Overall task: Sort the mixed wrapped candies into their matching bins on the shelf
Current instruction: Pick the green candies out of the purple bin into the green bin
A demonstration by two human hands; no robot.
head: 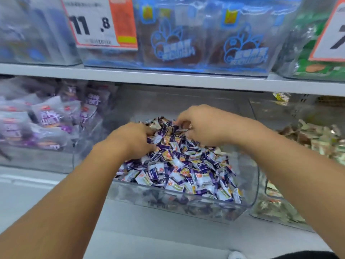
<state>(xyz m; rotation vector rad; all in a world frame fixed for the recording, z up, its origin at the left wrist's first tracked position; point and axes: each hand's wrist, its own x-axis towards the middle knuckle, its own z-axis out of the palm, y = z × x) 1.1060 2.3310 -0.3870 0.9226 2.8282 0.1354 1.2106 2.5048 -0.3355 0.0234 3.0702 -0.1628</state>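
A clear plastic bin (186, 204) on the lower shelf holds a heap of purple-and-white wrapped candies (186, 169), with several brown-wrapped ones (158, 122) at the back of the pile. Both of my hands are in the heap. My left hand (130, 139) has its curled fingers dug into the candies at the left. My right hand (201, 124) has its fingers curled at the back of the pile and seems to pinch a candy; what it holds is hidden by the fingers.
To the right a clear bin (276, 217) holds brown and gold wrapped candies. To the left a bin holds purple snack packets (50, 116). The white shelf board (168, 79) above carries clear bins and price tags (97, 21). Grey floor lies below.
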